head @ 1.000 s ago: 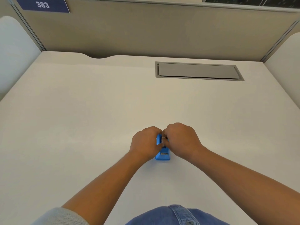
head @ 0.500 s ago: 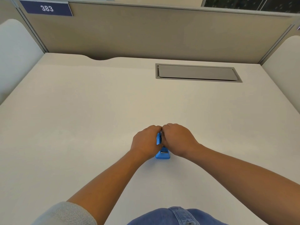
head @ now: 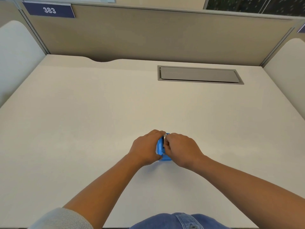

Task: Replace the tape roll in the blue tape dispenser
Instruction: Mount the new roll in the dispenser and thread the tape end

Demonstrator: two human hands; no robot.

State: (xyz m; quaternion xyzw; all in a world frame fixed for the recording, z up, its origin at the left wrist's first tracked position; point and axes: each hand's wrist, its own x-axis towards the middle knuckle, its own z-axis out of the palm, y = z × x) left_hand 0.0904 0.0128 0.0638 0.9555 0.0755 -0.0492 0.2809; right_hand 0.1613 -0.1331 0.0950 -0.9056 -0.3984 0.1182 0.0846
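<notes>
Blue plastic between two sets of curled fingers: blue tape dispenser (head: pixel 160 148) pinched from both sides, sitting on pale desk (head: pixel 82 113), near its front edge and about midway across. Left hand (head: pixel 146 148) wrapped round left flank of dispenser, fingers bent over far end, thumb low against near corner; closed on body. Right hand (head: pixel 180 150) pressed in from other side, fingers curled inward over top opening, tips hidden inside own fist; whether gripping roll or only dispenser wall, cannot tell. Sliver of pale, greyish rim (head: pixel 164 136) showing at far top between both sets of knuckles, possibly tape roll, too small to confirm. Only a narrow blue strip visible between hands, plus a rounded near corner poking out below.

Further out: bare forearms converging from bottom corners, grey knit sleeve (head: pixel 62 219) pushed up on left arm, denim (head: pixel 178 220) at bottom edge. Desk surface otherwise plain around hands. Well beyond, towards far right, grey recessed cable hatch (head: pixel 199 74) with flap shut. Curved notch (head: pixel 102 60) cut into far desk edge, left of centre. Beige partition (head: pixel 156 33) behind, white rounded side panels left and right, dark blue plaque (head: pixel 49 10) reading 383 at upper left.
</notes>
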